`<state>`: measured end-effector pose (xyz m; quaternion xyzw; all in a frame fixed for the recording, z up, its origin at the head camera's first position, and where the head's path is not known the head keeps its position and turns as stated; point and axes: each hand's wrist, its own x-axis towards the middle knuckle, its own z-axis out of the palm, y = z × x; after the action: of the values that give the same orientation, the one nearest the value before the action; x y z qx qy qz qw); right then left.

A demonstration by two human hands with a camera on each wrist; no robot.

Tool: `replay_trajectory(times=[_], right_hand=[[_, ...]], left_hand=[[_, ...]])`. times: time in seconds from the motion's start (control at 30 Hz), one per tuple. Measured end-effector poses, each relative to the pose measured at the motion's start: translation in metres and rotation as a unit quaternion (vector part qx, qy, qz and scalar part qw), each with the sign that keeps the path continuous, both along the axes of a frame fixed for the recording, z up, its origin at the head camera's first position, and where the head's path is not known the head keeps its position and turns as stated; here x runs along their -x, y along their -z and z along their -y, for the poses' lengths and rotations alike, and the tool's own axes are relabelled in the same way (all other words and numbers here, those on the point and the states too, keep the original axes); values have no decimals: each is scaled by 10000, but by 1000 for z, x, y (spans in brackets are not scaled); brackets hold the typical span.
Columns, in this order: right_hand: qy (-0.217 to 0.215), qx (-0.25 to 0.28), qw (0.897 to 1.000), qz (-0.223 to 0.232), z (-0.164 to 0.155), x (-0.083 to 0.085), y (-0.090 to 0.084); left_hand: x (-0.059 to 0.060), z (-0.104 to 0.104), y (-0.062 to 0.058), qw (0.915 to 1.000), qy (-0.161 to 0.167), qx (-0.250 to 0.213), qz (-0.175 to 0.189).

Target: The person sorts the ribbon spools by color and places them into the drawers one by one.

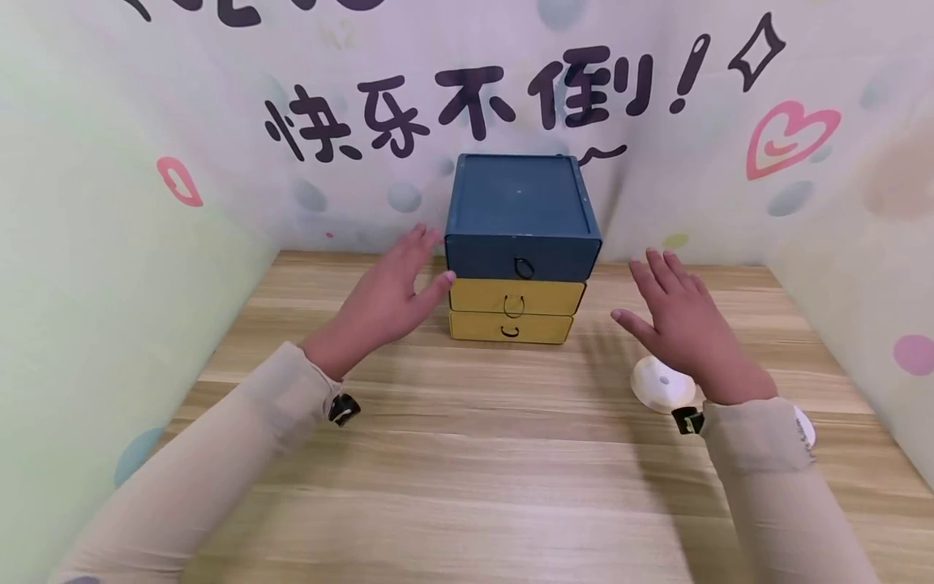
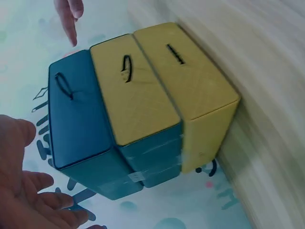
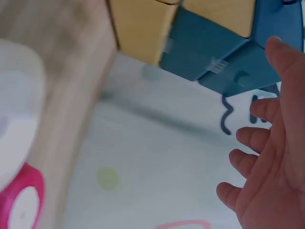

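A small drawer stack [image 1: 521, 259] stands against the back wall, with a blue drawer on top and two yellow drawers below, each with a dark loop pull. All its drawers look closed. My left hand [image 1: 390, 296] is raised beside its left side, fingers straight and the thumb near the blue drawer's edge. To the right of the stack my right hand [image 1: 679, 324] hovers, fingers spread and holding nothing. In the left wrist view the drawer fronts [image 2: 143, 90] face the camera, with the left palm [image 2: 19, 191] alongside. The right wrist view shows the right hand [image 3: 281, 133] apart from the stack's side.
A white rounded object [image 1: 660, 385] with a small grey centre lies on the wooden table [image 1: 452, 454], below the right hand. Another white thing [image 1: 805, 426] is partly behind the right sleeve. A pink-and-white round object [image 3: 24, 200] shows in the right wrist view. Printed cloth walls enclose the table.
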<state>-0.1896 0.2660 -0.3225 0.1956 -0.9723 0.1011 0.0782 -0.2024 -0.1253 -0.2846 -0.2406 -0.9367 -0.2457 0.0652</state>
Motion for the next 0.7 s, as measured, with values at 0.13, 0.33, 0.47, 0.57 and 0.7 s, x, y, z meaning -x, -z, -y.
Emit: replay_trajectory(times=[0.13,0.33,0.47,0.57,0.7], right_hand=[[-71,-12,9999,-120,5,2,-14],[-124,-48,9997,-223,11,4,-32],[-108,-101,9996,-229,17,5,-40],[-100,-127,9996,-239,20,6,-45],[-100,-174,9994,-290,26,6,-52]], left_hand=[[13,-5,-16,9993,-26,-324,177],[39,-17,-40,9973,-165,-426,574],[53,-24,-54,9938,-343,-356,994],[62,-27,-60,9889,-534,-476,1306],[74,-30,-66,9777,-810,-732,1794]])
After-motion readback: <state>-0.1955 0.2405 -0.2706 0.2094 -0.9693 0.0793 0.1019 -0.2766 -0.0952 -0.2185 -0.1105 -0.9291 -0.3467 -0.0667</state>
